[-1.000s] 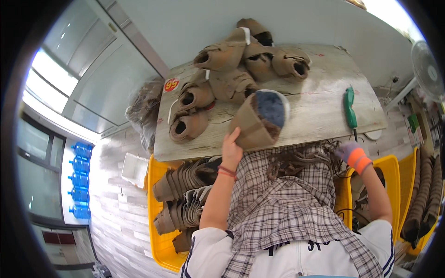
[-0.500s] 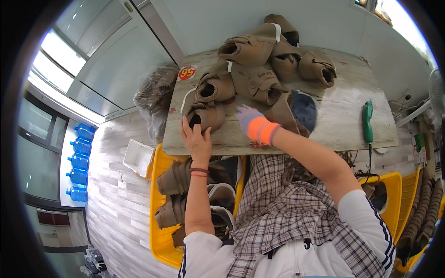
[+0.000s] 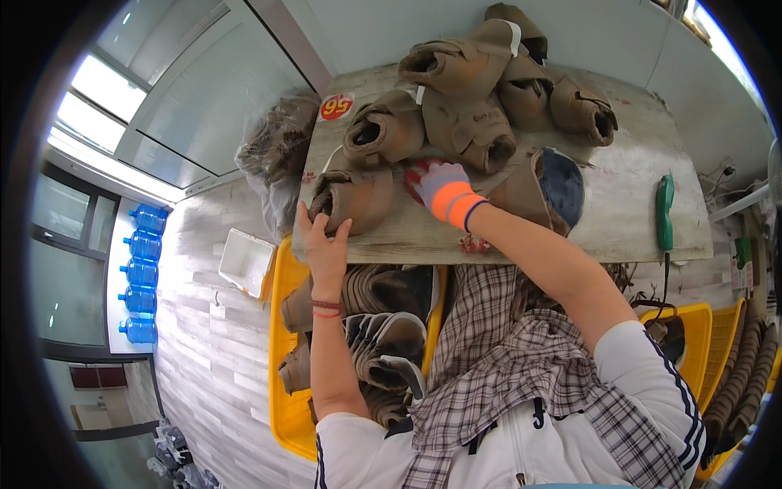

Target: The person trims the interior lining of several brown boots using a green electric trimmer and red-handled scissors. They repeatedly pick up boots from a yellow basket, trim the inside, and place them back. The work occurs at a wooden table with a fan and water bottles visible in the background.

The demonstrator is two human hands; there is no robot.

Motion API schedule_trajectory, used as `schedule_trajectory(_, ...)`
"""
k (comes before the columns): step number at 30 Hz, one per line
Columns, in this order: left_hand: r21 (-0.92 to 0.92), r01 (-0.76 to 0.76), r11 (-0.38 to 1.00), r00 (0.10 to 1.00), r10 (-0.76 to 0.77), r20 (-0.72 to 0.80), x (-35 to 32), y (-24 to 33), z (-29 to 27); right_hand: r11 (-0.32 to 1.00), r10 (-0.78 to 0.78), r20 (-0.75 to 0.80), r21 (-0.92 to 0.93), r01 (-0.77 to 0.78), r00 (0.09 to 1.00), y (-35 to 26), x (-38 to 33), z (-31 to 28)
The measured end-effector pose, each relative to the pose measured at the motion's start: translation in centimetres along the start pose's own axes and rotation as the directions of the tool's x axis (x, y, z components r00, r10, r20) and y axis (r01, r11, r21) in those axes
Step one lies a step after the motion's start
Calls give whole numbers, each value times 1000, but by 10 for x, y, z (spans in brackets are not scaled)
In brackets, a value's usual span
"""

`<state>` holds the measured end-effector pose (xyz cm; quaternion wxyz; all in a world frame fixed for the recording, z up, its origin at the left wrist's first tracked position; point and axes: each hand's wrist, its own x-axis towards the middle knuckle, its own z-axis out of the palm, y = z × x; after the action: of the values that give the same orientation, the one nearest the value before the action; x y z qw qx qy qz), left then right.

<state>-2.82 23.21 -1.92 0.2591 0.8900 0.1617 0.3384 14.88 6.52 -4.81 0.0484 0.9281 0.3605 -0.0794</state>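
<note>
At left hand (image 3: 326,251), shoe (image 3: 365,204) lies crosswise, opening leftward

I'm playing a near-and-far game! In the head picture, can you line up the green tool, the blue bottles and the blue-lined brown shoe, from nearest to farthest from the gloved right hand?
From the gloved right hand:
1. Blue-lined brown shoe: on the table, just to its right.
2. Green tool: the table's right end.
3. Blue bottles: off the table, far left.
</note>
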Motion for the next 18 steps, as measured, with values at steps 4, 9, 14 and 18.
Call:
schedule_trajectory(4, 167, 26, 986, 996, -41, 85, -8, 16, 0, 991, 106, -45, 92, -102, 993, -1, -13, 5)
schedule_trajectory(9, 65, 94, 993, 996, -94, 5, -9, 3, 0, 959, 215, -69, 202, -197, 974, -10, -36, 8)
schedule_trajectory(14, -127, 359, 925, 932, -363, -6, -2, -12, -23, 945, 144, -243, 321, -61, 959, -21, -73, 22)
schedule_trajectory(18, -415, 327, 849, 923, -382, -54, 4, -23, -29, 969, 102, -276, 246, -32, 956, -23, -79, 41)
